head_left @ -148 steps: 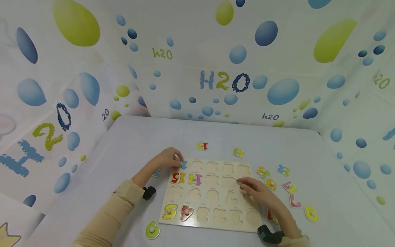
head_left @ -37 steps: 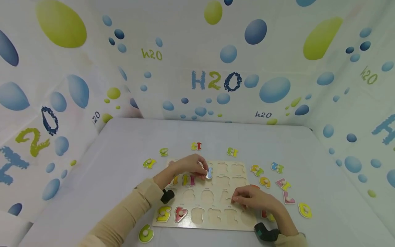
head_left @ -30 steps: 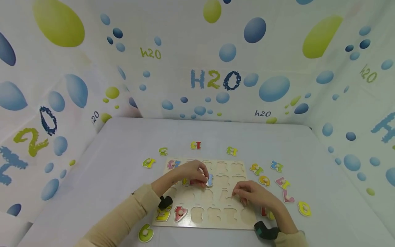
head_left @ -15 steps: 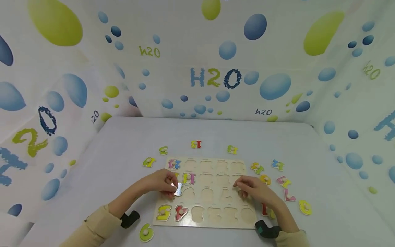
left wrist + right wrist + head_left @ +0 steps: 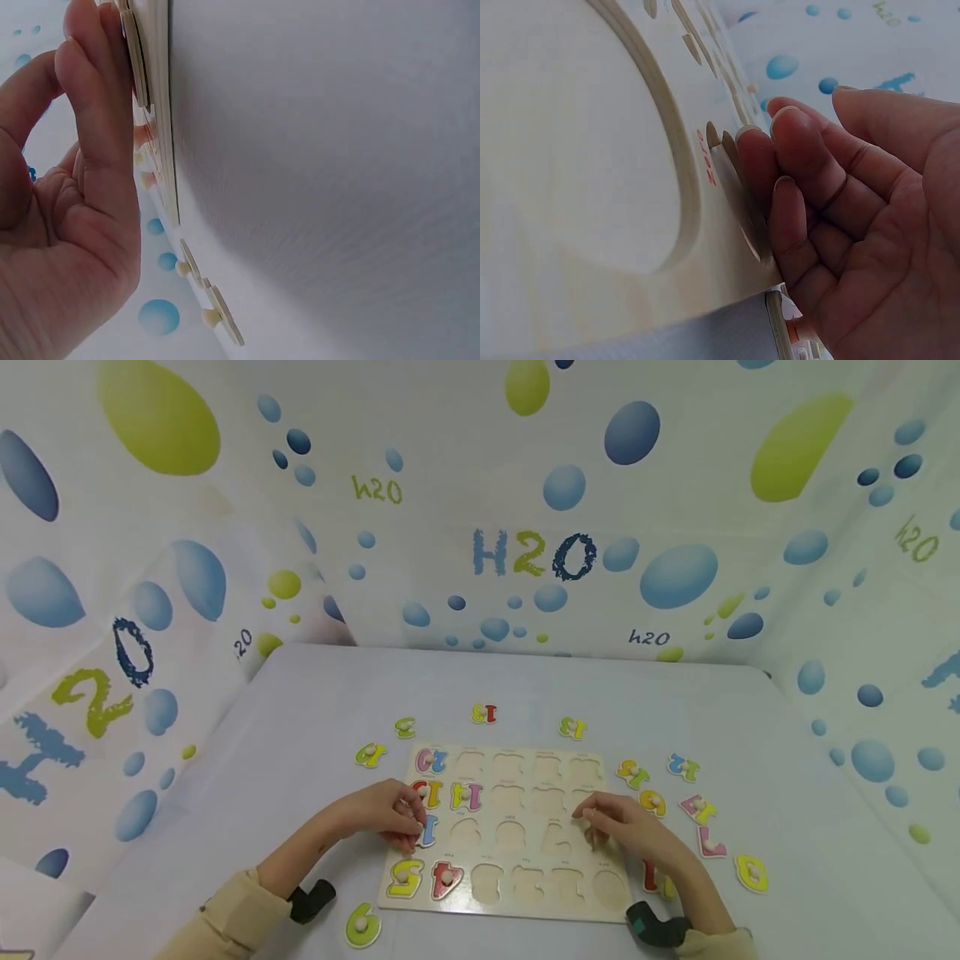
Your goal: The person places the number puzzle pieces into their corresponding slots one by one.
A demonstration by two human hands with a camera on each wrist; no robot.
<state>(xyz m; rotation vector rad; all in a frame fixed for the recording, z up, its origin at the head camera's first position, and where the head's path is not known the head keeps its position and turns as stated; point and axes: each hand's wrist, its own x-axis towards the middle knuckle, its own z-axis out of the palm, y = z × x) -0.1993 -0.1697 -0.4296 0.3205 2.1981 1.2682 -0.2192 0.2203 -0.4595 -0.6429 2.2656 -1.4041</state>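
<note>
My left hand point(image 5: 382, 814) pinches a blue number puzzle piece point(image 5: 428, 830) over the left end of the board's third row; a 1 shows and my fingers hide the rest. In the left wrist view that piece point(image 5: 136, 60) is edge-on, close against the board. The wooden puzzle board point(image 5: 517, 906) lies flat, with the 20 point(image 5: 431, 761), 15 point(image 5: 429, 794), 14 point(image 5: 467, 796), 5 point(image 5: 405, 877) and 4 point(image 5: 446, 878) in its recesses. Holding nothing, my right hand point(image 5: 630, 827) rests loosely curled at the board's right side.
Loose number pieces lie around the board: a green 6 or 9 point(image 5: 363, 926) at front left, a yellow-green piece point(image 5: 371, 755) at left, two 13-like pieces point(image 5: 483, 714) behind, several at right, including a pink 7 point(image 5: 711, 842) and a yellow 0 point(image 5: 752, 873). Patterned cloth walls point(image 5: 450, 510) enclose the table.
The 20 has been let go in the top-left recess. My left hand then carried the blue piece over the second row, and back left and nearer to the third row. My right hand barely moved.
</note>
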